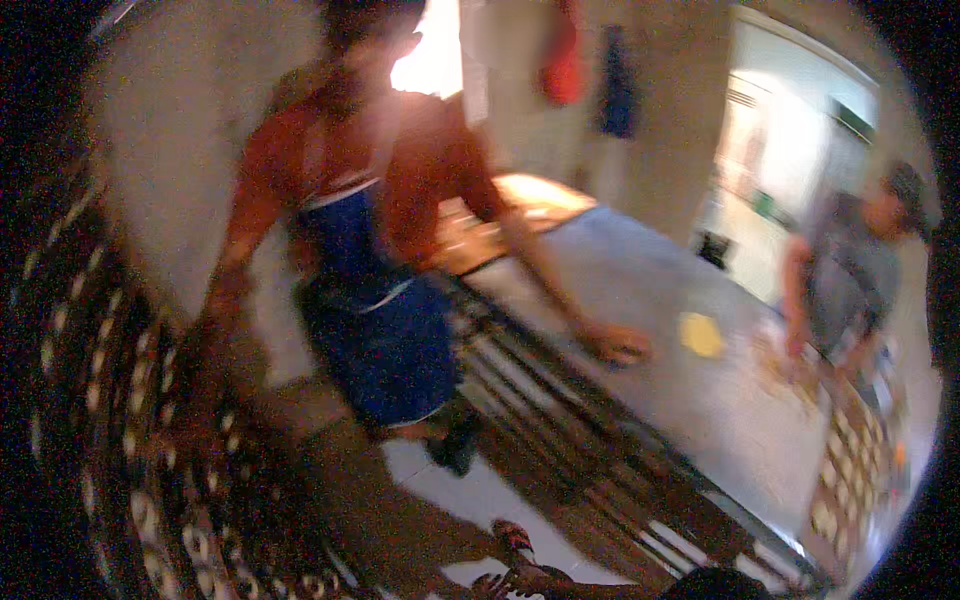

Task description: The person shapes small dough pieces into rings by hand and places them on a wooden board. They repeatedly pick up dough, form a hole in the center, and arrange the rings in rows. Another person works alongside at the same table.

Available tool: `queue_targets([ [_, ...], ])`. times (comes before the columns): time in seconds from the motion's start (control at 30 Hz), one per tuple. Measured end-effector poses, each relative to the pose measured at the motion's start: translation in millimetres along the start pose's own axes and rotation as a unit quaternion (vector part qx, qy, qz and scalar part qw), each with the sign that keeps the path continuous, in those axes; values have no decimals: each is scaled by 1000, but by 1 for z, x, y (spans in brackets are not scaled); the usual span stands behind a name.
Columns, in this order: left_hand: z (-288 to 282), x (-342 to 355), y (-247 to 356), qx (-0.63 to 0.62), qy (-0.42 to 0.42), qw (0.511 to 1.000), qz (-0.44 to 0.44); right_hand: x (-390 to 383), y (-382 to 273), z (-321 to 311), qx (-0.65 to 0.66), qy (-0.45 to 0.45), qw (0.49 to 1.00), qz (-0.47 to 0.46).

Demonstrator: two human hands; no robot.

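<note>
Rack [560,440] under table [690,410] looks dark, slatted, blurred.

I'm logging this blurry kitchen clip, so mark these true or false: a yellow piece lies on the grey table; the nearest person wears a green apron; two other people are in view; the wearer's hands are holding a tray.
1. A yellow piece lies on the grey table: true.
2. The nearest person wears a green apron: false, the apron is blue.
3. Two other people are in view: true, a second person stands at the right.
4. The wearer's hands hold a tray: false, they are not in view.
</note>
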State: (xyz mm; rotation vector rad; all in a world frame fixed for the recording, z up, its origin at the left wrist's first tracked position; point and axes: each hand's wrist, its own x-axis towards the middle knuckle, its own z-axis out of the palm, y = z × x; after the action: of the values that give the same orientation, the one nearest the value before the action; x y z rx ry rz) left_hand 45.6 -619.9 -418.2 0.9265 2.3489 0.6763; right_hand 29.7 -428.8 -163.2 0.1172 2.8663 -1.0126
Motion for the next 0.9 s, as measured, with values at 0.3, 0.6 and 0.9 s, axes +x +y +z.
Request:
queue_targets([
  [0.3, -123, 48, 346, -711, -201, 659, -141, -215, 62, -129, 67, 366, 871, 322],
  [0.6, -78, 60, 648, -120, -164, 887, 415, -482, 135, -262, -18, 561, 683, 468],
  [0.9, -22, 62, 750, 247, -73, 781, 570, -508, 205, -317, -58, 371, 780, 500],
])
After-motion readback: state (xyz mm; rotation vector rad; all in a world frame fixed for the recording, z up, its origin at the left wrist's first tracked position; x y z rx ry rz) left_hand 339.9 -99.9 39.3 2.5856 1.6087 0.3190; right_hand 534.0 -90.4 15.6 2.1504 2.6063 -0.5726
